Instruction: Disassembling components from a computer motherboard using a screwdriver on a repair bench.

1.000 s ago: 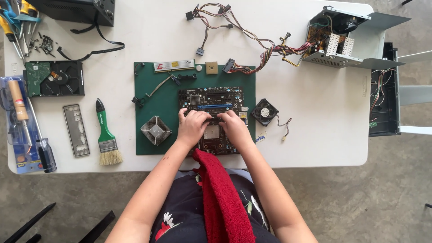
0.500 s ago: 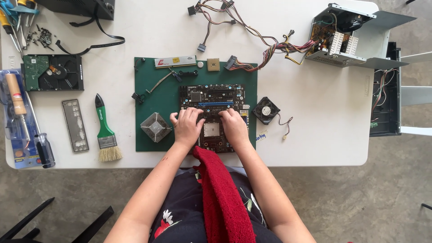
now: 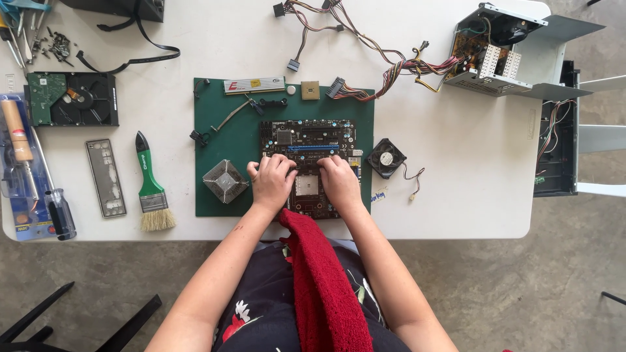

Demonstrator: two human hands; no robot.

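A dark motherboard (image 3: 306, 137) lies on a green mat (image 3: 222, 133) on the white table. My left hand (image 3: 270, 181) rests on the board's near left part, fingers curled down beside the square socket (image 3: 306, 186). My right hand (image 3: 340, 180) presses on the board just right of that socket. Whether either hand grips a small part is hidden under the fingers. A metal heatsink (image 3: 225, 180) sits on the mat left of my left hand. A small black fan (image 3: 386, 158) lies just off the mat to the right.
A memory stick (image 3: 254, 85) and a small chip (image 3: 310, 90) lie at the mat's far edge. A green-handled brush (image 3: 151, 186), metal backplate (image 3: 105, 177), hard drive (image 3: 70, 99) and screwdrivers (image 3: 26, 163) lie left. An open power supply (image 3: 495, 49) with loose cables sits far right. A red towel (image 3: 326, 287) covers my lap.
Both hands stay on the motherboard around the socket, with only slight finger shifts. The view has drifted a little; nothing else on the table has moved.
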